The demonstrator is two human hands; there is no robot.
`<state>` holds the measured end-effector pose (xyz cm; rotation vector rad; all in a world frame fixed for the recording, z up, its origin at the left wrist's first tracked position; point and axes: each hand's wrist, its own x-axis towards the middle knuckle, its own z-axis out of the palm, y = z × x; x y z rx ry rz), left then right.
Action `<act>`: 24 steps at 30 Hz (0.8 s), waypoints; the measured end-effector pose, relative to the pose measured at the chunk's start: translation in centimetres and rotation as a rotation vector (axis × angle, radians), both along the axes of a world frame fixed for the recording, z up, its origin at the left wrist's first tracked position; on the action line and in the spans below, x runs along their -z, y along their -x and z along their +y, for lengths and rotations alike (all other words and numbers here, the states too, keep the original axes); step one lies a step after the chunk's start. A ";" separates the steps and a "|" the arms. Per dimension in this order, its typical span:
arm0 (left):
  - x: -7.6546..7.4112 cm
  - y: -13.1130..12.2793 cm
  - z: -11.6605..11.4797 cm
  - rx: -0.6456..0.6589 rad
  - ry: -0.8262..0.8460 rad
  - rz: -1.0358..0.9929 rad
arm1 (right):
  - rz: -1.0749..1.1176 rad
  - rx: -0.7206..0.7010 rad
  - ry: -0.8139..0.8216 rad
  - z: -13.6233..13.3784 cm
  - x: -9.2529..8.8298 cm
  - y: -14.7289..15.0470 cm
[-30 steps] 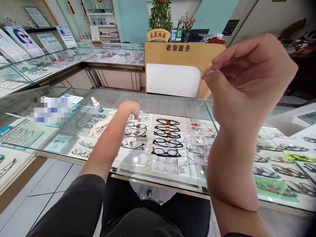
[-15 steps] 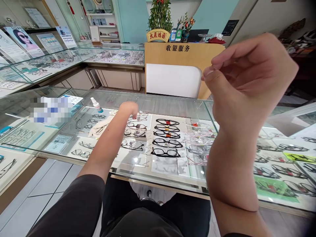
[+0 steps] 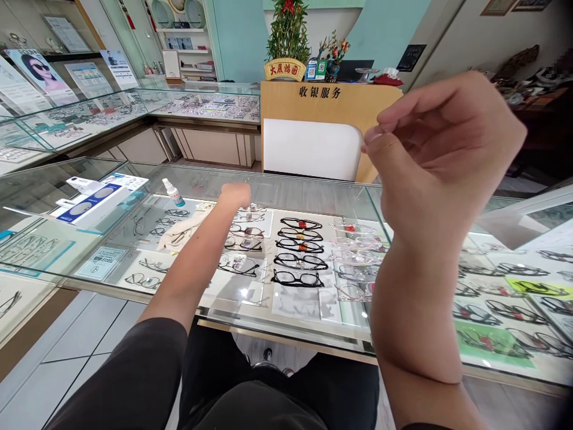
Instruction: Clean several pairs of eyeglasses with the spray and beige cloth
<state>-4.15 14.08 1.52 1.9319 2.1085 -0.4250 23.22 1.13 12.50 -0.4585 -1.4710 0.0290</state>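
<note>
My right hand [image 3: 447,134] is raised high at the right, wrist bent, with thumb and forefinger pinched together. Whatever is in that pinch is too small to make out. My left hand [image 3: 236,194] is over the far part of the glass display counter [image 3: 313,186], its fingers curled down and mostly hidden behind the back of the hand. Below and beside it lie metal-framed eyeglasses [image 3: 247,232]. A column of black-framed eyeglasses [image 3: 298,278] lies to its right in the counter. A beige cloth [image 3: 179,234] is partly covered by my left forearm.
A white spray bottle [image 3: 172,192] stands left of my left hand, beside a blue and white box [image 3: 89,202]. Clear-framed eyeglasses [image 3: 358,257] lie near my right forearm. Beyond the counter are a white chair back [image 3: 313,146] and a wooden cashier desk [image 3: 286,98].
My right hand has shifted slightly left and down in view. The left hand's fingertips, visible before with a red spot at them, are now tucked out of sight.
</note>
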 end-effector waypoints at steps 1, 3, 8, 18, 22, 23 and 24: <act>0.0 -0.1 0.0 -0.004 -0.003 -0.008 | -0.007 0.016 0.007 0.0 0.0 0.0; -0.2 -0.3 -0.2 -0.012 -0.012 -0.025 | -0.009 0.044 0.010 0.1 0.1 0.0; -2.0 -0.3 -1.4 -0.012 -0.074 -0.087 | -0.003 0.022 0.008 0.1 0.2 0.0; -8.9 -1.7 -8.0 0.138 -0.612 -0.752 | -0.187 -0.006 0.155 -0.2 0.7 -0.7; -10.2 -3.9 -11.6 0.207 -0.850 -1.359 | -0.163 -0.156 0.330 -1.0 0.5 -0.2; -10.3 -4.5 -12.4 0.234 -0.872 -1.475 | -0.155 -0.203 0.388 -1.4 0.3 -0.1; -10.3 -5.0 -13.0 0.260 -0.879 -1.565 | -0.150 -0.243 0.438 -1.7 0.2 0.1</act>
